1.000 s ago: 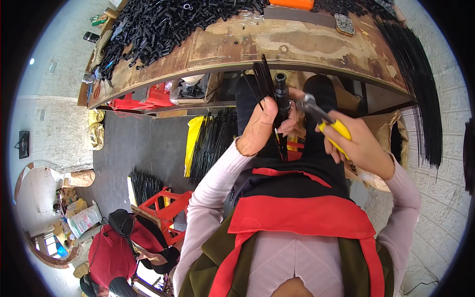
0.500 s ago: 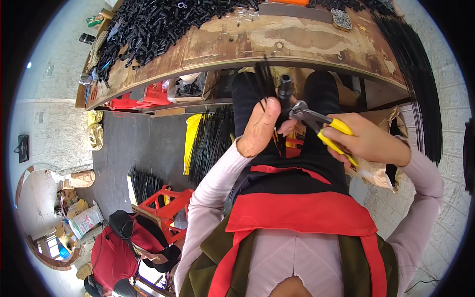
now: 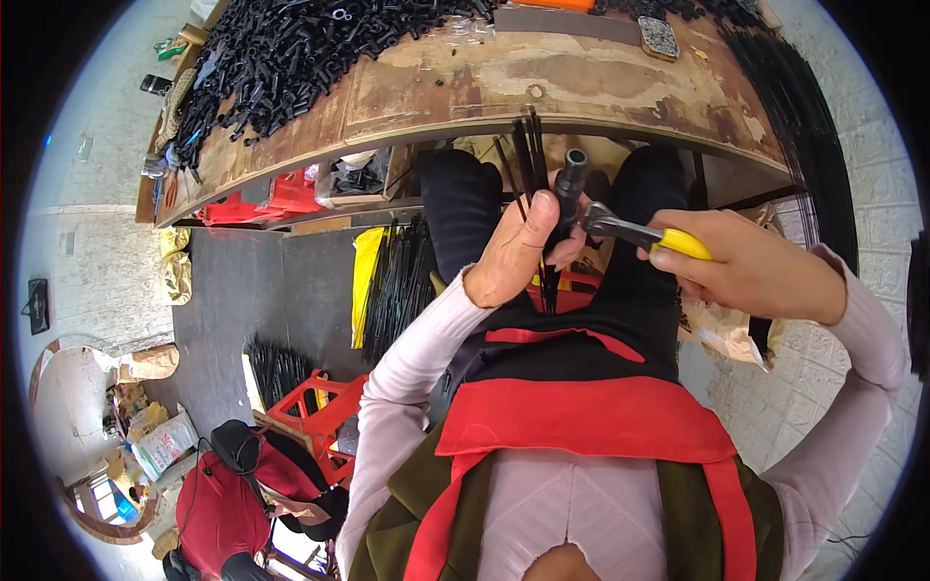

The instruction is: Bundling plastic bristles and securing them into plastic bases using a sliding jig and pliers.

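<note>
Over my lap, my left hand (image 3: 513,254) is closed around a bundle of thin black rods (image 3: 531,155) and a black tubular part (image 3: 571,177). The tube's hollow end points up toward the table edge. My right hand (image 3: 751,261) grips pliers (image 3: 628,230) with yellow handles. Their metal jaws are at the side of the tubular part, close to my left fingertips; whether they bite on anything cannot be made out. My right fingers hide most of the handles. Lower ends of the rods (image 3: 549,290) stick out below my left hand.
A worn wooden table (image 3: 465,87) lies ahead, with a heap of black tubular parts (image 3: 281,68) at its left. Long black rods (image 3: 809,126) hang over its right end. More rods (image 3: 399,281) stand by a red stool (image 3: 325,412) at left. Another person (image 3: 228,494) is at lower left.
My right hand has shifted a little to the right with the pliers. Both yellow handles showed spread apart before; now only one shows. My knees have moved wider apart.
</note>
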